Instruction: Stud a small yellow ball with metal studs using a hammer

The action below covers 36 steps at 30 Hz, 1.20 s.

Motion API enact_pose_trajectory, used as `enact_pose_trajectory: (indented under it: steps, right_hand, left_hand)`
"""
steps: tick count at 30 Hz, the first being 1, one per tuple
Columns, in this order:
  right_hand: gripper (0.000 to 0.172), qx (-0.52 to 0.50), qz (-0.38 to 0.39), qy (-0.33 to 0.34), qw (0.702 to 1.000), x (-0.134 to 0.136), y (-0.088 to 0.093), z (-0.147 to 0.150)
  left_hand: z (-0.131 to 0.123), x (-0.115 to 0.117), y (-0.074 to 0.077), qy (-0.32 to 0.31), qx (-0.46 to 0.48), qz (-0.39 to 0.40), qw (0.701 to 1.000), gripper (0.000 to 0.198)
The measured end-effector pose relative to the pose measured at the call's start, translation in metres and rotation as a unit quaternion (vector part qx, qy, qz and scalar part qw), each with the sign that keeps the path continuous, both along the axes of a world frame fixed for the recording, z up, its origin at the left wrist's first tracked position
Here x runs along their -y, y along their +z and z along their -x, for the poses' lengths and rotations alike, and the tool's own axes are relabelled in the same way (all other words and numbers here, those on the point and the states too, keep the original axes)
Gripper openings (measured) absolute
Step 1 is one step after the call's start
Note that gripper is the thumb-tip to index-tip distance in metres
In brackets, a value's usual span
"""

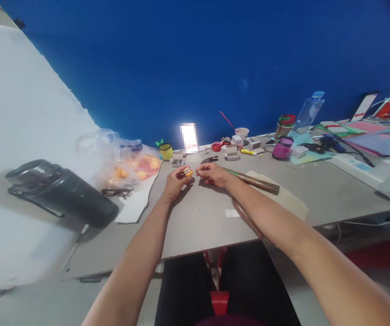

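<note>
My left hand (pixel 176 183) is closed around a small orange ball with pale studs (pixel 188 172), which sits between thumb and fingers just above the table. Close to its right, my right hand (pixel 211 174) has its fingertips pinched together. Whatever is between them is too small to make out. A narrow gap separates the right fingertips from the ball. Behind the left hand lies a small open box with shiny bits (pixel 178 162). A brown and green wooden handle (pixel 259 182) passes behind my right wrist, partly hidden.
To the left are a dark flask (pixel 69 192), a clear plastic bag with orange things (pixel 127 167) and glasses (pixel 116 193). A lit screen (pixel 189 137), a yellow cup (pixel 165 151), small white boxes (pixel 231 152) and a paper cup (pixel 242 134) line the back. A clear bottle (pixel 310 112) stands right.
</note>
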State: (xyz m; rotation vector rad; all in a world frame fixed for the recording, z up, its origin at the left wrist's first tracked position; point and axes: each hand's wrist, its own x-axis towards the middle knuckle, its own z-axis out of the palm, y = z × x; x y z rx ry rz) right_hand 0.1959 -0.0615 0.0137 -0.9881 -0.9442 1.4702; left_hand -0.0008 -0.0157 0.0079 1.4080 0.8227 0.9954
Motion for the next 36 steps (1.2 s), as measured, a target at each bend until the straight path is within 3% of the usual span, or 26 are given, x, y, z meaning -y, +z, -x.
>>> enact_pose_trajectory:
  steps: [10,21,28,33,36]
  right_hand:
    - [0.037,0.003,-0.001,-0.009,1.000,0.000,-0.001,0.001]
    - [0.041,-0.012,0.005,0.008,1.000,0.001,-0.004,0.001]
    - [0.050,-0.042,-0.002,0.002,0.999,0.002,0.000,0.002]
    - [0.049,-0.033,0.009,-0.002,0.999,0.004,0.002,0.002]
    - [0.048,-0.030,0.012,0.000,0.999,0.005,0.003,0.003]
  left_hand:
    - [-0.003,0.010,0.006,0.020,-0.052,-0.035,0.998,0.049]
    - [-0.006,0.014,0.010,0.028,-0.058,-0.056,0.996,0.055]
    - [-0.006,0.010,0.014,-0.032,-0.092,-0.061,0.993,0.035]
    - [-0.002,0.009,0.009,-0.003,-0.074,-0.042,0.996,0.051]
    - [0.000,0.009,0.006,-0.027,-0.059,-0.028,0.998,0.059]
